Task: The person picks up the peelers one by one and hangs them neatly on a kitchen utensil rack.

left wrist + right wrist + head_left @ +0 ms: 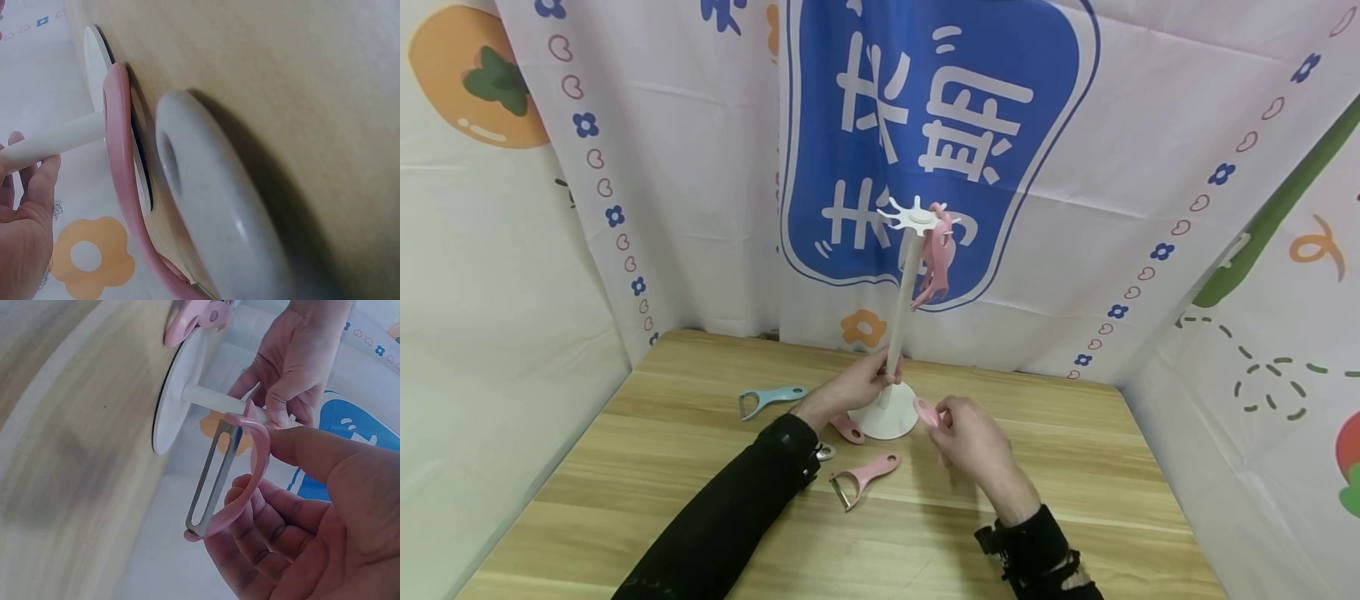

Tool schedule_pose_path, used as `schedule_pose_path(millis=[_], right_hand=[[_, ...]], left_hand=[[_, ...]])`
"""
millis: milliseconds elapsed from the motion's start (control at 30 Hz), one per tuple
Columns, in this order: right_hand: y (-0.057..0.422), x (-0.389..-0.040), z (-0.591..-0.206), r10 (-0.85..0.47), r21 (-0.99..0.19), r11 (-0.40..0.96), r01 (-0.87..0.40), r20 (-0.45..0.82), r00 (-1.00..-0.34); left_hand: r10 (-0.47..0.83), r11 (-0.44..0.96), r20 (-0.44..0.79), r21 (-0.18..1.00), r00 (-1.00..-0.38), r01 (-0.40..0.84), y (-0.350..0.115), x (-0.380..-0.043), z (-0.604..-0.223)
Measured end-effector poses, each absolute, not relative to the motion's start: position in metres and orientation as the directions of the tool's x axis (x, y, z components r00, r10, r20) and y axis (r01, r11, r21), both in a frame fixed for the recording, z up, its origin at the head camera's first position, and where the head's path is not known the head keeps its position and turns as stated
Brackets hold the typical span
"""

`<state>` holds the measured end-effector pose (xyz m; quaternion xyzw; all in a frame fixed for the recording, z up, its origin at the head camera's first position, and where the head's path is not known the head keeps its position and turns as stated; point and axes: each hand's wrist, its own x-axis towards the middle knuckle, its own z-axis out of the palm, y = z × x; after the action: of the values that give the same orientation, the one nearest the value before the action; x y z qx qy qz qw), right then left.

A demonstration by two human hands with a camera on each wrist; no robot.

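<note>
My left hand (857, 387) grips the lower pole of a white stand (904, 308), just above its round base. In the right wrist view, the fingers and thumb of my right hand (300, 512) pinch a pink peeler (261, 456) by its curved head, and its slotted metal blade faces the camera. The head view places my right hand (973, 442) just right of the base, the peeler's pink handle pointing up toward the pole. Pink peelers (936, 267) hang together from a right-hand hook at the stand's top; other hooks there are bare.
On the wooden table (1037, 517), a blue peeler (775, 395) lies left of the stand. A pink peeler (872, 471) lies in front; another pink peeler (847, 428) and a grey peeler (212, 200) are partly hidden by my left arm. Printed curtains (715, 208) surround the table.
</note>
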<state>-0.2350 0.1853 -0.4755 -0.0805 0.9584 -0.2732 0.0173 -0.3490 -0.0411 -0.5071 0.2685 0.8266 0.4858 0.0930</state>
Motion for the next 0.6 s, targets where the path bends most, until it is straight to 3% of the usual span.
schedule_pose_path(millis=[167, 600], right_hand=[[0.184, -0.234, -0.469, -0.149, -0.549, 0.824, -0.142, 0.032, -0.988], [0.179, -0.232, -0.455, -0.098, -0.477, 0.858, -0.189, 0.21, -0.973]], left_hand=[[0.529, 0.385, 0.107, 0.853, -0.842, 0.351, -0.041, -0.349, -0.507], [0.526, 0.393, 0.096, 0.853, -0.845, 0.342, -0.041, -0.349, -0.506]])
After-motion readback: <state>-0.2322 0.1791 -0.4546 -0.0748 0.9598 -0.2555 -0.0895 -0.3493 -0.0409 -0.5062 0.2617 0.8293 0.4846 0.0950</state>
